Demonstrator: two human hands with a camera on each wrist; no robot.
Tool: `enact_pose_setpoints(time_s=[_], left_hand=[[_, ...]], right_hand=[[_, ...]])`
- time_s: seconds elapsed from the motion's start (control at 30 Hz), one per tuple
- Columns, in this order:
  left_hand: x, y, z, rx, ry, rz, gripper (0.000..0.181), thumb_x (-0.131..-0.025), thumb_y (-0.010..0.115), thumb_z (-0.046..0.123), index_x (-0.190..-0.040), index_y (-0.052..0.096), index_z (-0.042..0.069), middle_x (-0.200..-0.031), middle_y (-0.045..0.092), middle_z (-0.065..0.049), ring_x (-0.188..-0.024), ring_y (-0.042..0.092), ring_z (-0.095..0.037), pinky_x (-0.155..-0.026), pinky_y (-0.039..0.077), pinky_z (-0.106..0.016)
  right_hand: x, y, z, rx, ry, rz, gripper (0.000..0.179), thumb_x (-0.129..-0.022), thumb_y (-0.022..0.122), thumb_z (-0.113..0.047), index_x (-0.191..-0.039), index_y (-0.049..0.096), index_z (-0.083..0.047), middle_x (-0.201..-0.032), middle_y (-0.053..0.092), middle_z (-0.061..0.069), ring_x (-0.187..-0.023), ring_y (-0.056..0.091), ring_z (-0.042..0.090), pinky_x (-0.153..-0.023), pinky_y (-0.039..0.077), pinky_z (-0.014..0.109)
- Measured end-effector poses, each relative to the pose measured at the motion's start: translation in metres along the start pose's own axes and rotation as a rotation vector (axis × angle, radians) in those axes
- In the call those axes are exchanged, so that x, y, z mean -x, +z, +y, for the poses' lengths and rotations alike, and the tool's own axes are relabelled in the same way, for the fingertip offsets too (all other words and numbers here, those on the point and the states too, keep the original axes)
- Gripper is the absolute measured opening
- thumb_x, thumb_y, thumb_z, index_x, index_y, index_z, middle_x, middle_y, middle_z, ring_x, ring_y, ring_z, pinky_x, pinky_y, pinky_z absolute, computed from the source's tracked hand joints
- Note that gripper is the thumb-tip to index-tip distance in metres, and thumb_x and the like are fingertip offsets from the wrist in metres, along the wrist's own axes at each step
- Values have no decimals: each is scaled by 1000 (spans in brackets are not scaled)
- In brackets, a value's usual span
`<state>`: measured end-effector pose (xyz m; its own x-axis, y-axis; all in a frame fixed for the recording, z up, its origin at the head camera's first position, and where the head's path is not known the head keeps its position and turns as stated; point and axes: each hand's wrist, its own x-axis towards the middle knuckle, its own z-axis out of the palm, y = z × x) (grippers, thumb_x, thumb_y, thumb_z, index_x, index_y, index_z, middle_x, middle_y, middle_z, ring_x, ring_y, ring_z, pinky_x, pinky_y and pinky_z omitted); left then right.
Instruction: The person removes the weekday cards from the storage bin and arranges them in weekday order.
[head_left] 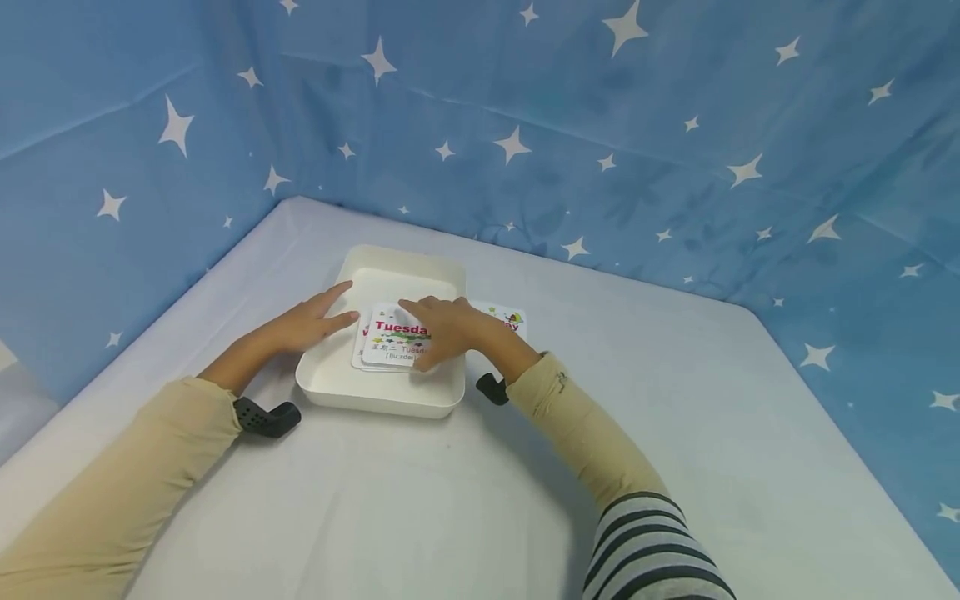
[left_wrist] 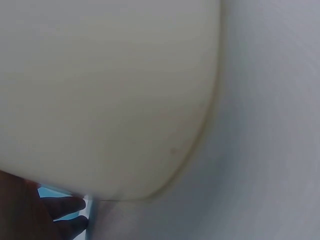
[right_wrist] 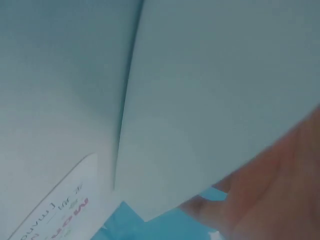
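A shallow cream plastic tray point(head_left: 375, 400) stands on the white cloth. My left hand point(head_left: 303, 325) reaches over its left rim, fingers and thumb spread apart and holding nothing. Inside the tray lies a white card printed "Tuesday" point(head_left: 393, 337), on top of another card point(head_left: 358, 354) that is mostly covered. My right hand point(head_left: 444, 329) spans the Tuesday card's right part, index finger at its upper edge and thumb at its lower edge. In the right wrist view, the fingers point(right_wrist: 200, 207) bend over the tray wall point(right_wrist: 210, 110).
Just outside the tray's right wall lies another card point(head_left: 513, 318), partly hidden by my right forearm; its red lettering point(right_wrist: 70, 215) shows upside down in the right wrist view. Black wrist devices point(head_left: 267, 418) sit under both forearms. Behind the table hangs a blue star-patterned curtain point(head_left: 480, 108).
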<state>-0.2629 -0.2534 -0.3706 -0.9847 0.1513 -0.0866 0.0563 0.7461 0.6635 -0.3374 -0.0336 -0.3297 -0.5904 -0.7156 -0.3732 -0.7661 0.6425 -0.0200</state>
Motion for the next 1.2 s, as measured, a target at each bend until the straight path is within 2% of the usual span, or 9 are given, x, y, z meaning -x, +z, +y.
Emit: enact_pose_setpoints(time_s=[0.13, 0.3, 0.47, 0.63, 0.83, 1.0, 1.2], left_hand=[[0, 2, -1, 3, 0, -6, 71, -97, 34, 43, -147, 3, 4, -150, 5, -28, -136, 6, -48, -108, 9, -61], [1, 1, -3, -2, -10, -1, 71, -97, 34, 43, -147, 2, 4, -149, 5, -29, -135, 6, -48, -107, 9, -62], [2, -1, -4, -1, -3, 0, 72, -97, 35, 43, -146, 2, 3, -149, 5, -29, -136, 5, -48, -107, 9, -62], [3, -2, -5, -5, -3, -7, 73, -96, 34, 45, -146, 2, 3, -149, 4, -29, -135, 5, -49, -107, 8, -62], [2, -1, -5, -2, -3, -6, 73, -96, 35, 45, -146, 1, 4, -149, 3, -29, -135, 4, -49, -107, 8, -62], [3, 1, -4, 2, -4, -14, 75, -96, 35, 47, -146, 0, 4, -149, 3, -29, -135, 5, -49, -106, 9, -63], [1, -1, 1, -14, 3, -16, 74, -96, 35, 46, -146, 0, 4, -149, 3, -29, -135, 5, -50, -106, 9, -64]], right_hand=[[8, -3, 4, -19, -19, 42, 93, -76, 65, -48, -148, 12, -23, -149, 26, 3, -134, 30, 20, -108, 22, 49], [30, -12, 16, -77, -53, 210, 82, -76, 65, -44, -145, 25, -25, -151, 24, 4, -137, 26, 25, -109, 20, 52], [60, -11, 51, -174, -35, 405, 65, -76, 67, -38, -136, 44, -27, -150, 27, 4, -136, 29, 30, -107, 22, 53], [81, 3, 94, -192, 39, 498, 58, -75, 70, -35, -129, 54, -21, -148, 31, 8, -133, 33, 33, -104, 24, 57], [94, 16, 133, -163, 196, 505, 56, -74, 71, -32, -126, 56, -19, -149, 25, 12, -131, 32, 38, -106, 19, 57], [100, 34, 161, -160, 283, 414, 55, -75, 70, -31, -126, 56, -17, -149, 23, 16, -131, 33, 38, -105, 17, 60], [107, 49, 186, -237, 356, 261, 54, -75, 71, -28, -126, 56, -16, -150, 18, 16, -134, 24, 41, -104, 12, 67]])
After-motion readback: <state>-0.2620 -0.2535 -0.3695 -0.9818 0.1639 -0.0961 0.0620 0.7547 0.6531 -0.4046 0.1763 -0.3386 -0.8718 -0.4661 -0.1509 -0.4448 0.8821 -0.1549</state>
